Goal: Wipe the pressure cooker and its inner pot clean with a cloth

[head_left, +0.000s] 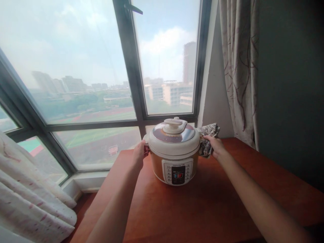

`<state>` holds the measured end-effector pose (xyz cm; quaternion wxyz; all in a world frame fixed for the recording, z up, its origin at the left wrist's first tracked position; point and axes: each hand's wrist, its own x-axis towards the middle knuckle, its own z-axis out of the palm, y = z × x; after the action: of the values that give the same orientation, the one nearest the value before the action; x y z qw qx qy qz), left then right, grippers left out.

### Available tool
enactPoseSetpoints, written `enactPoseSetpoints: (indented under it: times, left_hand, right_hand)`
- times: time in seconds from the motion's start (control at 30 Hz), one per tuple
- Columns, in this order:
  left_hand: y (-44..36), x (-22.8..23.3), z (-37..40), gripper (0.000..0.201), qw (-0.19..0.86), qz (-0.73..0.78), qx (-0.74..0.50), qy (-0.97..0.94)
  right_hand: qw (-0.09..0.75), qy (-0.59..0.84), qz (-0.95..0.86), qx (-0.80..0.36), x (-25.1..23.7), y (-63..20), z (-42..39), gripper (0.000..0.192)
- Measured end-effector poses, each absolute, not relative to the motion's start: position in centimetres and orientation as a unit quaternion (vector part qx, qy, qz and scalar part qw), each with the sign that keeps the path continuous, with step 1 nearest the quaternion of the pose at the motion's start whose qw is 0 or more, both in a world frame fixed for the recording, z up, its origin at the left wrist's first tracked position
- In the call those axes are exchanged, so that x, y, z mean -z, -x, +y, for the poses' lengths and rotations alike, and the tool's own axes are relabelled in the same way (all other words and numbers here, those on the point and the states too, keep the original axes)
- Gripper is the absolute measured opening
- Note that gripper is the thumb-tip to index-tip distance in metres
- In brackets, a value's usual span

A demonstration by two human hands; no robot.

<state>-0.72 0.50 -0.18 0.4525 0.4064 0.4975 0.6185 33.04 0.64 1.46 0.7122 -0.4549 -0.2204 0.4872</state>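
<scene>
Electric pressure cooker (174, 152), cream and orange, standing upright at the centre of the frame on the far part of a reddish wooden table (202, 206), its control panel (178, 172) facing the viewer and its lid (174, 134) seated, the knob on top. The left hand (140, 153) is pressed against the cooker's left side at the side handle, just under the lid rim; its fingers wrap the handle and are mostly hidden behind the body, so how tightly they close cannot be told. The right hand (215, 145) lies against the cooker's right side, its fingers closed on a patterned cloth (209, 138) bunched between palm and pot. The cooker thus sits between the two hands, each touching it at lid height.

Judged from this, the step in hand is a two-sided grip on the pot, base resting on the table. A lift or shift would call for even force from both sides and a level carry, since the cloth side may slip.

Behind, a large window (101, 67) fills the upper left; a curtain (239, 67) hangs at upper right; pale fabric (30, 195) occupies the lower left.
</scene>
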Motion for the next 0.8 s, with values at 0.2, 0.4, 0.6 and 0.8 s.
enactPoseSetpoints:
  times: [0.2, 0.4, 0.6, 0.8]
  left_hand:
    - [0.5, -0.7, -0.1, 0.029, 0.464, 0.470, -0.633, -0.404]
    - [0.2, -0.5, -0.6, 0.028, 0.462, 0.462, -0.651, -0.386]
    - [0.7, -0.5, -1.7, 0.031, 0.452, 0.465, -0.662, -0.376]
    - [0.8, -0.4, -2.6, 0.036, 0.434, 0.460, -0.670, -0.388]
  right_hand:
    - [0.654, 0.469, -0.282, -0.523, -2.3, -33.2, 1.4, 0.013]
    - [0.640, 0.478, -0.295, -0.524, -2.3, -33.0, 0.6, 0.015]
    - [0.646, 0.471, -0.310, -0.515, -2.1, -32.6, -0.7, 0.014]
    - [0.653, 0.474, -0.321, -0.497, -1.6, -32.8, -2.1, 0.022]
